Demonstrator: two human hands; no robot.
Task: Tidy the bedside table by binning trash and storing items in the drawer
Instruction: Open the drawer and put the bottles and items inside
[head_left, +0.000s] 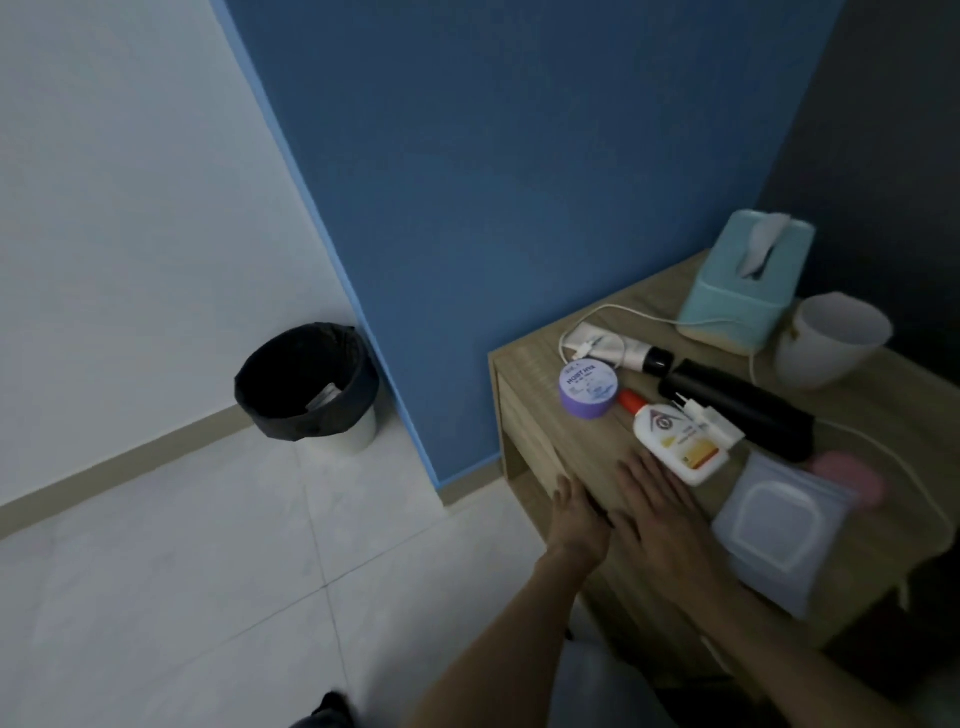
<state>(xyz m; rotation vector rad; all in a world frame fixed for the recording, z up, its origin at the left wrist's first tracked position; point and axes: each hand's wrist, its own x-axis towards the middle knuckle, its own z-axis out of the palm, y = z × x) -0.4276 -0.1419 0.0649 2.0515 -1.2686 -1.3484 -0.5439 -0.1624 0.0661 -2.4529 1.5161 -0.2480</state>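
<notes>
Fingers (641, 475) of the right hand (657, 519) lie straight and slightly spread, flat on the wooden bench (587, 447). Their tips are just beside the base of one white plastic lotion bottle (675, 449) with a red cap, which lies on its side. The left hand (576, 525) sits close against the right one at the bench's front edge. Its fingers (563, 491) reach over that edge, and it cannot be told whether they hook it or only rest there.

Beyond the bottle's cap stands one round purple jar (589, 389) with a printed lid. One white charger plug (711, 423) lies between the bottle and one long black cylinder (737, 410) lying on its side. Behind these lies one white tube with a black cap (631, 354), with a white cable (569, 343) looped around it. Beside the right forearm lies one pale blue soft pack (779, 530) with a clear lid flap. A blurred pink thing (852, 475) at its far corner is too smeared to name.

At the back of the bench stand two containers. One is a teal tissue box (748, 291) with a white tissue poking from its slot. The other is a white cup (826, 348), whose contents cannot be made out.

On the tiled floor (208, 545), well apart from the bench, one round bin lined with a black bag (291, 410) stands against the corner of the blue wall (519, 156). It holds at least one pale scrap (324, 399).
</notes>
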